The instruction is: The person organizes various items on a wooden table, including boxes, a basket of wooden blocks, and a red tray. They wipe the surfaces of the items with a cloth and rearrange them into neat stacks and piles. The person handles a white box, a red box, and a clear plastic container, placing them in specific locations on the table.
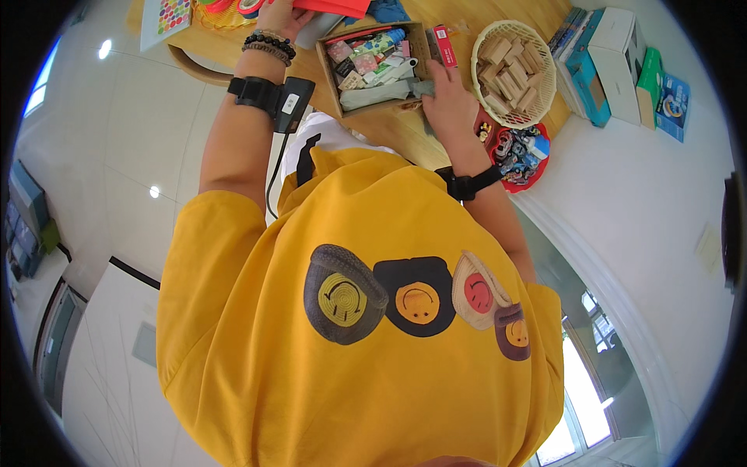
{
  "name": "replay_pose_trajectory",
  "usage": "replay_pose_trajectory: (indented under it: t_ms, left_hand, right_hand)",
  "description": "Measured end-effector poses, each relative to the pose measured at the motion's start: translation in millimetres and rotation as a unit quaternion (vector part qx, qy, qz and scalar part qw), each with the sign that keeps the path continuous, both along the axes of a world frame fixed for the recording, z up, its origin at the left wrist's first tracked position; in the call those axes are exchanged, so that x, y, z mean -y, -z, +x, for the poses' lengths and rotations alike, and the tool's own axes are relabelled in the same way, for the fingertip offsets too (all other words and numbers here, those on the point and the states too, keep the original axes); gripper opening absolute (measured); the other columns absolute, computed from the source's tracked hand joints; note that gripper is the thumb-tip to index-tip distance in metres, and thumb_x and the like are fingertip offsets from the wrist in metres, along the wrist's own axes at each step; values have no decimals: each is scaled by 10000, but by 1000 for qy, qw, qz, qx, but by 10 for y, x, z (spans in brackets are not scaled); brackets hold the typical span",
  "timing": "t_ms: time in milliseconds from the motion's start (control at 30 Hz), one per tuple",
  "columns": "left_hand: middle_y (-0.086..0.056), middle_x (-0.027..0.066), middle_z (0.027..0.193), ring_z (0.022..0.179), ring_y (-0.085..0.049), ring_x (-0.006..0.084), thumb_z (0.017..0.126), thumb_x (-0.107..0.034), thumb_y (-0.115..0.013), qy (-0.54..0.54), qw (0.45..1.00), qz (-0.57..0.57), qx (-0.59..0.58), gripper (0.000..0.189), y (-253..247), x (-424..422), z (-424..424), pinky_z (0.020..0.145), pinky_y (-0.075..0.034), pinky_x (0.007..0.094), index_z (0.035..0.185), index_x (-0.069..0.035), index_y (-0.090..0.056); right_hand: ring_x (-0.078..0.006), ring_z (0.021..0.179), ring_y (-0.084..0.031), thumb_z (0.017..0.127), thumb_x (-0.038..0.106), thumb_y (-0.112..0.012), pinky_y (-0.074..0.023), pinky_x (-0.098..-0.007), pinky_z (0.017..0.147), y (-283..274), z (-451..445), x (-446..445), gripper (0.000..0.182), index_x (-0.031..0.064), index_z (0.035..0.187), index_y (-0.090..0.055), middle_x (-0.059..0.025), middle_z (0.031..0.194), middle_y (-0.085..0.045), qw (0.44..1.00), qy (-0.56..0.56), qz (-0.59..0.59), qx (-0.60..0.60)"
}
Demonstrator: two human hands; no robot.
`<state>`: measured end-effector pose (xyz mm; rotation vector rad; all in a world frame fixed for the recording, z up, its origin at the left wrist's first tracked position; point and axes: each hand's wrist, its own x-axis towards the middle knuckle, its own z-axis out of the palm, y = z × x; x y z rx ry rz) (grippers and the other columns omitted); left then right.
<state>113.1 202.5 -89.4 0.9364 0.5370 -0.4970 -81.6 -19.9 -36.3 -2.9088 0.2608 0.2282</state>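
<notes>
My left hand [284, 22] is at the top edge, partly cut off, with its fingers on red sheets [335, 6] that look like paper or card. In front of me a shallow cardboard box [334, 87] stands on the wooden table. It holds several small items, among them a blue floral pouch [379, 39], pink patterned boxes [366, 63], a white tube [397, 71] and a long grey wrapped item [374, 95]. My right hand [452, 102] is at the box's right rim, its fingertips beside grey material [422, 88]. Whether it grips this or the rim is unclear.
Right of the box are a red small box [444, 46], a cream basket [548, 87] of wooden blocks and a red tray [545, 160] of small toys. Books [569, 64] and boxes [610, 52] line the wall. A yellow basket [224, 18] sits upper left.
</notes>
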Motion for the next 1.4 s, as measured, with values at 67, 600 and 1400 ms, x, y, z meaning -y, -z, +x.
replay_pose_trajectory:
  t_ms: [67,600,1400]
  left_hand:
    - [-599,48,957,865,-571,216,815,-185,-579,-11,999,48,11,217,-137,30,-58,738,-483,384,1011,-100,-540]
    - [-611,80,929,815,-602,191,810,-99,-580,24,987,45,154,285,252,-276,-84,685,-512,321,1069,2,-519]
    - [-616,154,827,710,-588,295,715,-60,-588,386,793,249,400,332,-287,-93,-1462,658,-478,325,1046,-69,-563]
  right_hand:
    - [-256,744,-607,692,164,-597,-484,-390,633,23,15,-54,326,154,1018,-574,-71,915,-554,997,-78,-6,7]
    - [-259,940,-573,712,292,-639,-455,-350,784,9,253,180,435,114,1102,-566,-143,1058,-583,966,15,244,-87]
    - [-165,887,-538,699,-52,-572,-433,-279,773,-55,-56,257,383,47,1064,-510,-56,941,-561,899,-22,426,98]
